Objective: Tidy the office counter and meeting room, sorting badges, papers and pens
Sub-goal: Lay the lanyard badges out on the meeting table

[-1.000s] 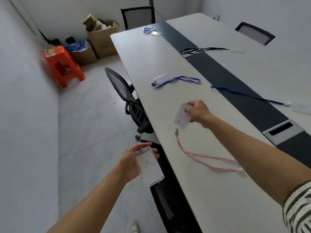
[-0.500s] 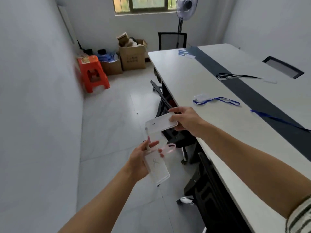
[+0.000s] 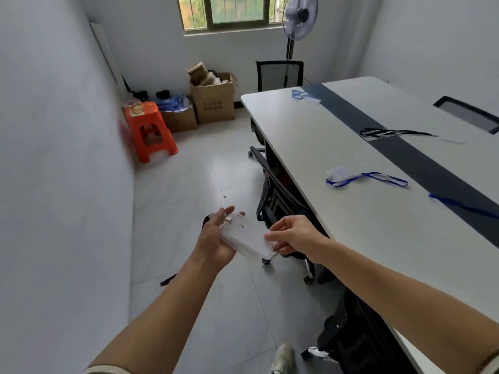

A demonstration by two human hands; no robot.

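Note:
My left hand (image 3: 214, 238) holds a small stack of clear badge holders (image 3: 247, 237) flat on its palm, over the floor beside the table. My right hand (image 3: 293, 234) pinches the stack's near end with thumb and fingers. A dark lanyard strap (image 3: 168, 279) hangs below my left wrist. On the white meeting table (image 3: 351, 225) lie a badge with a blue lanyard (image 3: 364, 178), a black lanyard with a badge (image 3: 391, 132), a blue lanyard at the right edge (image 3: 459, 205) and a blue-lanyard badge at the far end (image 3: 302, 95).
Black office chairs (image 3: 280, 201) stand tucked against the table's near side, another (image 3: 279, 74) at its head. An orange stool (image 3: 148, 130) and cardboard boxes (image 3: 213, 101) sit by the far wall, and a standing fan (image 3: 298, 20) by the window. Grey floor lies to the left.
My right hand lifted the badge with the pink lanyard off the table and brought it onto the holder in my left hand. My view rose and turned left toward the window.

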